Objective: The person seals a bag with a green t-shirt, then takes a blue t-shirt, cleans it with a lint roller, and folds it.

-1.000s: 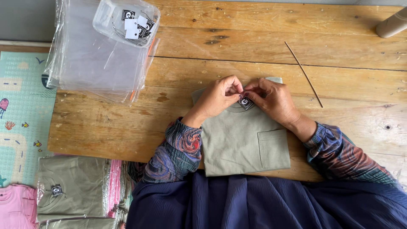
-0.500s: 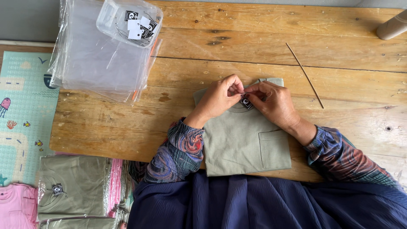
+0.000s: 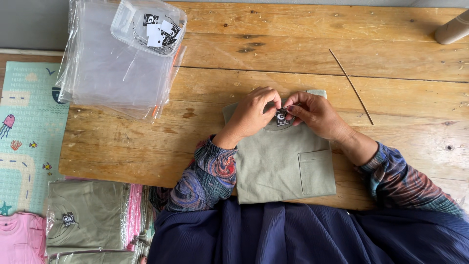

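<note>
In the head view, the left hand (image 3: 250,116) and the right hand (image 3: 313,114) both pinch a small black tag (image 3: 281,116) between their fingertips, right at the neck of a folded green shirt (image 3: 283,161) that lies flat on the wooden worktop (image 3: 273,44). The tag is tiny, so it could slip out of the pinched fingers or end up crooked on the neck, and a pull on it could tug the shirt and spoil its neat fold. The tag sits between the two hands, and the shirt lies under them and stretches back toward the person.
</note>
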